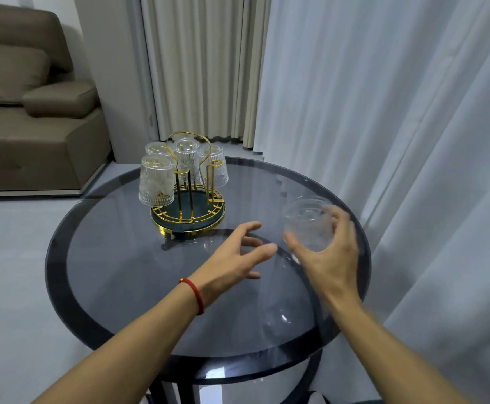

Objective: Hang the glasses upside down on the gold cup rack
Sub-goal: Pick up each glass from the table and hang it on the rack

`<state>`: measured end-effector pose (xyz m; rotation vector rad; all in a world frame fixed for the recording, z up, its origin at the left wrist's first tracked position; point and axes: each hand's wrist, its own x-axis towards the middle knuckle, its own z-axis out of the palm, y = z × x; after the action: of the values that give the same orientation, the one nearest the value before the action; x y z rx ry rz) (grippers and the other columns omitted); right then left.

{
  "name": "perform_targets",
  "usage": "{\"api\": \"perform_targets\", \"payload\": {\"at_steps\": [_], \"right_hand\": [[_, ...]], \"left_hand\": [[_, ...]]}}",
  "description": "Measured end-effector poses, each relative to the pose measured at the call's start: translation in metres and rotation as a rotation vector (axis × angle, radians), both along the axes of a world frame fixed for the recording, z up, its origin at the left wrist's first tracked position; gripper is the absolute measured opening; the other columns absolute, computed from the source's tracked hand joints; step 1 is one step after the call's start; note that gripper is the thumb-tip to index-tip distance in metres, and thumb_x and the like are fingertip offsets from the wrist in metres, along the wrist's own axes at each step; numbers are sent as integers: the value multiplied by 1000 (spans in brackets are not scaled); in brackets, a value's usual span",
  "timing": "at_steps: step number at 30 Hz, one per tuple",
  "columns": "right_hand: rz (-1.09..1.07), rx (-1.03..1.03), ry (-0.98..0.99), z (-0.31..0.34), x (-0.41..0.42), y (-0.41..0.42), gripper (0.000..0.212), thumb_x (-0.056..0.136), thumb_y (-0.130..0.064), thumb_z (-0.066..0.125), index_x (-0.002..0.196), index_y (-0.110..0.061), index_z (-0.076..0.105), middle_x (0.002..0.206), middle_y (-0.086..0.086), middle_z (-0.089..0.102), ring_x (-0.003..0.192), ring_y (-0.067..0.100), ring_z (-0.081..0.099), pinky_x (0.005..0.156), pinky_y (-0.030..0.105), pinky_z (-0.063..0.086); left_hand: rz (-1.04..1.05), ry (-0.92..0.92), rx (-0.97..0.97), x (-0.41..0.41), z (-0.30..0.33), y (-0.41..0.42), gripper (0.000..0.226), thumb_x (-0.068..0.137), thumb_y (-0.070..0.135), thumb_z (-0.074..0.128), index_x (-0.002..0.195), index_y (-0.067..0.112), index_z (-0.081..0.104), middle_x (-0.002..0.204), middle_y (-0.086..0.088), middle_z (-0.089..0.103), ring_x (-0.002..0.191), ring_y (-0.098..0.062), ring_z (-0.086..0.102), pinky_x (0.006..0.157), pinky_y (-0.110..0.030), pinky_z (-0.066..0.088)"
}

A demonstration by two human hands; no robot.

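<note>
**4 glasses racked, 1 in hand**

Head cam: the gold cup rack (pixel 187 211) at 12 o'clock on the round glass table (pixel 115 258) carries 4 upside-down glasses (pixel 157 182). Right hand (pixel 329 258) wraps a blurry glass (pixel 307 223) at 2 o'clock. Left hand (pixel 235 258) has fingers spread, empty.

The glass (pixel 307 224) near the tabletop's (pixel 127 275) right edge is motion-blurred, its pattern unreadable, its far side hidden behind the right hand (pixel 329 258), whose fingers smear. On the rack (pixel 188 205), the front glass (pixel 157 182) covers its peg. Both forearms run off the bottom edge
</note>
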<state>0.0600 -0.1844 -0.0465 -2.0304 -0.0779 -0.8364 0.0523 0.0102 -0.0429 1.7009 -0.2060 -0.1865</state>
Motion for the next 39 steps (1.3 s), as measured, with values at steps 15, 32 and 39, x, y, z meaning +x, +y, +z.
{"api": "perform_targets", "payload": {"at_steps": [15, 32, 39], "right_hand": [[721, 539, 688, 9, 20, 86, 49, 101, -46, 60, 141, -18, 55, 138, 13, 66, 125, 30, 66, 108, 52, 51], [126, 135, 142, 93, 106, 114, 83, 71, -48, 89, 144, -24, 57, 141, -4, 62, 123, 12, 59, 101, 29, 49], [204, -148, 120, 109, 134, 155, 83, 77, -37, 87, 147, -12, 50, 143, 9, 58, 131, 22, 55, 108, 26, 42]], "left_hand": [[233, 45, -434, 13, 1, 67, 65, 75, 24, 80, 130, 17, 47, 125, -20, 66, 106, -31, 71, 85, -51, 61], [368, -288, 1041, 57, -70, 114, 75, 92, 50, 55, 157, 35, 19, 163, -10, 12, 150, -30, 15, 120, -54, 24], [431, -304, 1065, 59, -78, 110, 70, 93, 52, 47, 156, 36, 20, 163, -10, 17, 144, -30, 31, 119, -55, 25]]}}
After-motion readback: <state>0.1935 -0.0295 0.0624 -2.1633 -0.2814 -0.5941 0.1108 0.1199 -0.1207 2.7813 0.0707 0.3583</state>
